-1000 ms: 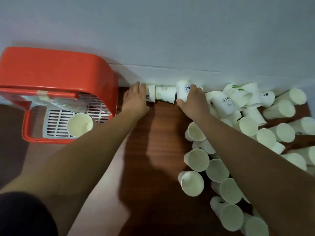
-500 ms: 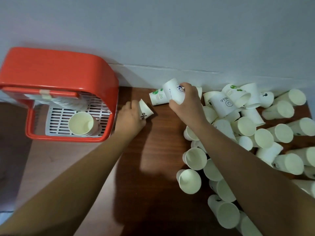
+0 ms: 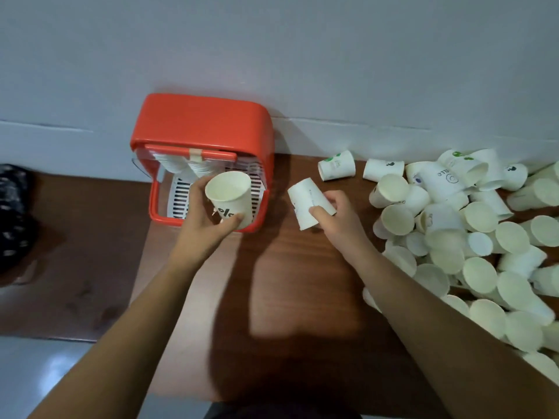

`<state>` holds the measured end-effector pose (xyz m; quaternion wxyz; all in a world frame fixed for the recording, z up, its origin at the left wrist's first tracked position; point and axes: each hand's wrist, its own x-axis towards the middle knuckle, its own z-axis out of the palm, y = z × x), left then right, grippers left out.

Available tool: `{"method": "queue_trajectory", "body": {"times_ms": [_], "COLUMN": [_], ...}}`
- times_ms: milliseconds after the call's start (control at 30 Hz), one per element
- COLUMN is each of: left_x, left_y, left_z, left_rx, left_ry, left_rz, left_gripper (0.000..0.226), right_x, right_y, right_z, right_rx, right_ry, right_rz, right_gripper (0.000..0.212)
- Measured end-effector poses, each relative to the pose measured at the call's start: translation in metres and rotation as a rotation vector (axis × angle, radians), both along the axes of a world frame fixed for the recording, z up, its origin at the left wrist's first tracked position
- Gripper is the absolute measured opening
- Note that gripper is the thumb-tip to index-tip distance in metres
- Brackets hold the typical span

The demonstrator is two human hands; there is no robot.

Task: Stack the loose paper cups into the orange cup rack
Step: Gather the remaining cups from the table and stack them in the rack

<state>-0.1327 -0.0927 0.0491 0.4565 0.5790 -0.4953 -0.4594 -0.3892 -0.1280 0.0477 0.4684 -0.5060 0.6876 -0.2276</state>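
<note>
- Where the view begins at the far left, we see one dark patterned object [image 3: 12, 213] at the edge of the wooden table [image 3: 296, 282]; we cannot tell what it is.
- Next stands the one orange cup rack [image 3: 202, 122], on the table with its back against the grey wall [image 3: 272, 55]. Its open front faces us, and one strip of tape [image 3: 196, 152] sits on its top bar.
- Inside the rack we count two stacks of cups [image 3: 169, 164], side by side under the top, above a white slotted floor [image 3: 181, 195]. The number of cups in each stack cannot be made out.
- The left hand [image 3: 205, 219] grips one paper cup [image 3: 231, 195], with the fingers behind it and the thumb curled round its lower wall beside some black print. The mouth of the cup tilts towards us. It is held in front of the rack's opening, over the slotted floor.
- The right hand [image 3: 335, 216] pinches a second cup [image 3: 308, 204], thumb pressed on the side wall and fingers curled behind. This cup is held above bare table, between the rack and the heap, touching neither.
- Two single cups lie on their sides near the wall, apart from each other: a green-printed cup [image 3: 335, 165] and a dark-printed cup [image 3: 382, 169].
- At the far right lies one pile of loose cups [image 3: 469, 237], heaped over each other, most on their sides. We count more than twenty, but they overlap and run off the frame, so no exact count is possible.
</note>
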Motion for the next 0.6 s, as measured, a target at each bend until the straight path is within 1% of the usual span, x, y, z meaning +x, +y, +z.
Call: {"method": "queue_trajectory", "body": {"times_ms": [133, 233, 333, 467, 600], "left_x": [0.036, 0.047, 0.050, 0.048, 0.046], "left_y": [-0.003, -0.012, -0.019, -0.024, -0.027], "left_z": [-0.008, -0.018, -0.028, -0.042, -0.057], "left_rx": [-0.014, -0.010, -0.012, 0.012, 0.027], "left_ry": [-0.033, -0.013, -0.055, -0.144, -0.281], "left_rz": [0.080, 0.066, 0.013, -0.100, -0.127], "left_gripper": [0.081, 0.083, 0.078, 0.077, 0.081], "right_x": [0.032, 0.049, 0.058, 0.063, 0.065], "right_y": [0.015, 0.021, 0.026, 0.033, 0.036], "right_z": [0.005, 0.008, 0.012, 0.017, 0.021], "right_rx": [0.030, 0.069, 0.081, 0.019, -0.089], "right_ry": [0.003, -0.014, 0.013, 0.097, 0.107], "right_rz": [0.003, -0.076, -0.089, -0.042, -0.023], "right_gripper": [0.049, 0.048, 0.050, 0.052, 0.054]}}
